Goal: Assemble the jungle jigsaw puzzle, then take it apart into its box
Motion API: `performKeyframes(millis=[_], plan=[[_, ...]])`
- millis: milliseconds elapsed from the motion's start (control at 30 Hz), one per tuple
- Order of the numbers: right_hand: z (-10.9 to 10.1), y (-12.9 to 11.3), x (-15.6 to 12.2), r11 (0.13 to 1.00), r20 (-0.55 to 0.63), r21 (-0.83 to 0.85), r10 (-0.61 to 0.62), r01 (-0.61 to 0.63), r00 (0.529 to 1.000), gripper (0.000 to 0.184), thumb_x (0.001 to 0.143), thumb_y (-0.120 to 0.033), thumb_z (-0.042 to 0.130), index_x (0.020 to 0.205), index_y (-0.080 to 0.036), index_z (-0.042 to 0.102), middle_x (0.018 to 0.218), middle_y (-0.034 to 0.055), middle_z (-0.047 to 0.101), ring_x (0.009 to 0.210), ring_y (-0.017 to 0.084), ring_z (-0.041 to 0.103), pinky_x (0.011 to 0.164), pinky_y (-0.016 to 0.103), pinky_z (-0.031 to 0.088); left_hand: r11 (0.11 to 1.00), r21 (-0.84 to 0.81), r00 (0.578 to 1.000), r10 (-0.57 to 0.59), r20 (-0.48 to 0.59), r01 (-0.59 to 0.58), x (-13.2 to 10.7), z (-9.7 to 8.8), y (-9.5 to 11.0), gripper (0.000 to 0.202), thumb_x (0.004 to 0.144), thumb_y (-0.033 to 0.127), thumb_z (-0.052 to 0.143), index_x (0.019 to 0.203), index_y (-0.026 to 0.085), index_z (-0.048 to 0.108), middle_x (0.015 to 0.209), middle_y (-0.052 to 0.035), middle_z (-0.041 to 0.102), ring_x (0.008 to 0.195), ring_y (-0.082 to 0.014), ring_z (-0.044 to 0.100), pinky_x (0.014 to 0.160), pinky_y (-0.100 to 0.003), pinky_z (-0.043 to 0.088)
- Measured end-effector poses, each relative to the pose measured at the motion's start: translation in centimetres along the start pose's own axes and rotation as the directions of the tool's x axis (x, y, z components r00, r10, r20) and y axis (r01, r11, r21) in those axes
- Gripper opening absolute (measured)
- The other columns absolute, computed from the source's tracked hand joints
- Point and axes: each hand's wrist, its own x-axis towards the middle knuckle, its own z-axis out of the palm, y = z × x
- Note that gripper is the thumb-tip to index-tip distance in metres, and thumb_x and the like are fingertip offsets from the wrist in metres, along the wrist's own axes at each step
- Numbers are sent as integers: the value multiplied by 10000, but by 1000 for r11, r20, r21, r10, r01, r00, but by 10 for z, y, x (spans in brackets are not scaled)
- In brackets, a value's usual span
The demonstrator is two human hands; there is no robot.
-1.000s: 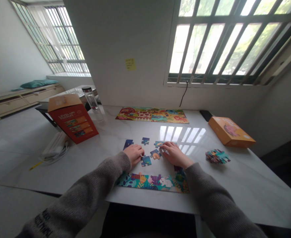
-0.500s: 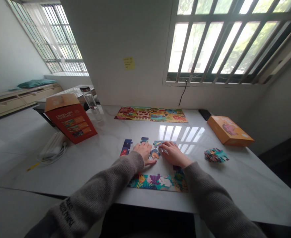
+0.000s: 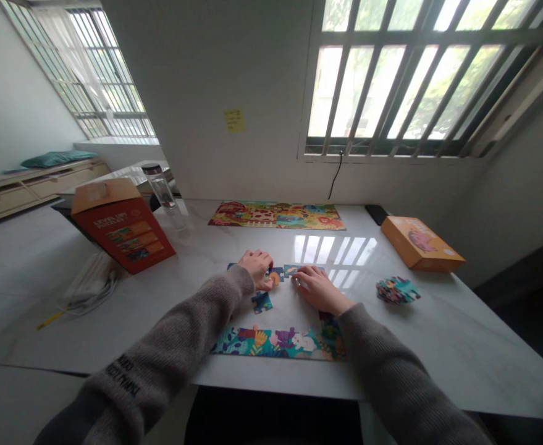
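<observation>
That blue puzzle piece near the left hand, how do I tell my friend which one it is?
Find the white table under the big window. Near its front edge lies a colourful strip of joined puzzle pieces. Just above that strip, below the left hand, sits a blue puzzle piece, lying alone while the nearby loose pieces are further up the table.

Looking like a room in a home: daylight streaming through barred windows (image 3: pixel 405 80), a low drawered bench (image 3: pixel 2 207) carrying a teal cushion (image 3: pixel 55 159), a yellow sticky note (image 3: pixel 234 120) clinging to a white wall (image 3: pixel 183 93), a marble-topped table (image 3: pixel 461 346) standing below.
</observation>
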Motion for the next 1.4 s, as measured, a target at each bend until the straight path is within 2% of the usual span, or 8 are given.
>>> performKeyframes(millis=[200, 400, 600, 800, 1033, 1133, 1300, 1400], plan=[[-1, -1, -1, 1000, 0, -12, -2, 2, 1000, 342, 914, -159, 535, 1241, -225, 610, 1227, 101, 603, 1158, 261, 498, 993, 404, 395, 997, -64, 995, 43, 93, -37, 28, 6, -15, 343, 704, 368, 688, 992, 202, 603, 1102, -75, 649, 1093, -271, 567, 902, -373, 424], [-3, -2, -1, 1000, 4, -12, 4, -4, 1000, 346, 910, -152, 534, 1240, -225, 607, 1249, 104, 595, 1163, 265, 497, 999, 408, 392, 999, -49, 990, 28, 141, -22, 38, 15, -25, 354, 713, 377, 688, 1005, 190, 618, 1119, -92, 629, 1068, -277, 574, 869, -365, 455], [-4, -3, -1, 1000, 12, -6, 4, -4, 1000, 353, 901, -142, 538, 1238, -225, 608, 1240, 103, 596, 1163, 262, 496, 995, 411, 394, 984, -129, 986, 133, 98, -120, 37, 25, -27, 542, 752, 329, 675, 1273, 222, 571, 1274, -82, 609, 1128, -281, 557, 894, -370, 448], [-2, -3, 0, 1000, 4, -17, 8, -7, 1000, 341, 911, -153, 540, 1236, -234, 606, 1235, 100, 597, 1165, 258, 497, 994, 404, 394, 968, -153, 976, 209, 55, -199, 34, 36, -28, 323, 836, 320, 656, 1154, 269, 672, 1209, -54, 649, 1094, -259, 562, 862, -348, 448], [-1, -1, -1, 1000, -1, -9, 3, -3, 1000, 340, 908, -155, 539, 1232, -232, 604, 1230, 98, 599, 1167, 258, 496, 996, 403, 395, 960, -170, 971, 234, 39, -224, 34, 39, -31, 261, 885, 329, 634, 1133, 296, 705, 1188, -42, 665, 1064, -229, 586, 852, -324, 448], [0, -1, -1, 1000, -2, -6, 2, -2, 1000, 345, 905, -158, 542, 1236, -235, 601, 1232, 97, 598, 1171, 258, 493, 997, 404, 396, 961, -162, 972, 231, 31, -223, 32, 39, -30, 253, 904, 339, 617, 1138, 309, 709, 1203, -37, 666, 1081, -226, 582, 859, -320, 445], [1, 0, 0, 1000, 0, -15, 1, -1, 1000, 357, 899, -160, 544, 1243, -238, 598, 1226, 97, 597, 1171, 259, 492, 995, 409, 393, 974, -138, 978, 191, 79, -179, 30, 39, -28, 251, 903, 325, 606, 1133, 326, 708, 1210, -33, 663, 1108, -243, 575, 900, -356, 447], [1, 0, -1, 1000, -2, -16, 2, -2, 1000, 350, 907, -164, 536, 1245, -234, 600, 1230, 97, 598, 1167, 260, 492, 996, 405, 390, 977, -138, 983, 175, 61, -165, 30, 36, -34, 396, 839, 301, 651, 1234, 324, 649, 1253, -41, 641, 1147, -264, 556, 929, -375, 456]])
